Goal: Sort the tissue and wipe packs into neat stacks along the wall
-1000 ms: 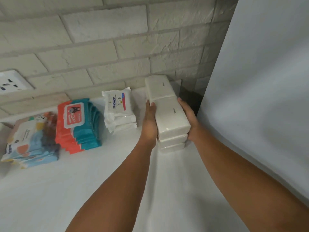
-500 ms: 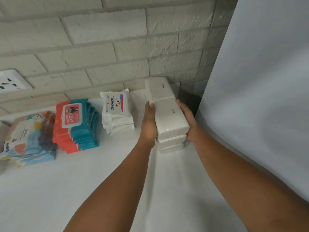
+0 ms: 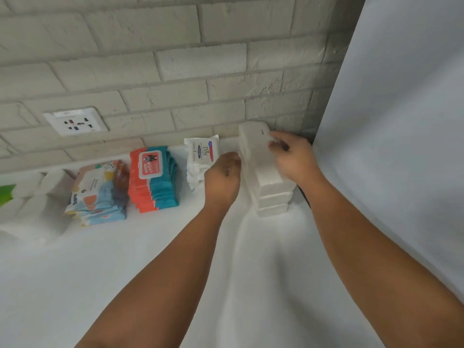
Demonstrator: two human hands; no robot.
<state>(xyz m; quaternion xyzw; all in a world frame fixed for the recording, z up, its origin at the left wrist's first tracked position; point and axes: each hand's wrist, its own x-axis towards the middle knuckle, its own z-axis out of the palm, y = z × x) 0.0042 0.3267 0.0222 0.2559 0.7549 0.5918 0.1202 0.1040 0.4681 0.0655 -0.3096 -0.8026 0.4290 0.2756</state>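
Note:
Two stacks of plain white tissue packs stand in the corner by the brick wall, a near stack (image 3: 273, 195) of three and a far stack (image 3: 252, 133) behind it. My right hand (image 3: 293, 156) hovers over their tops, fingers loosely bent and blurred, holding nothing. My left hand (image 3: 221, 178) hangs just left of the near stack with its fingers loosely curled down and nothing in them. Along the wall to the left stand a small stack of white Dove packs (image 3: 202, 153), a stack of orange-and-teal wipe packs (image 3: 153, 177) and a stack of pastel wipe packs (image 3: 98, 194).
Blurred white tissue packs (image 3: 32, 199) and something green (image 3: 6, 194) lie at the far left. A wall socket (image 3: 75, 121) sits above the stacks. A tall white panel (image 3: 391, 126) closes off the right side. White cloth (image 3: 125, 267) covers the surface.
Both hands have let go of the sides of the near white stack. The right hand has risen over its top; the left has drawn slightly left. The view has shifted, showing more at the left.

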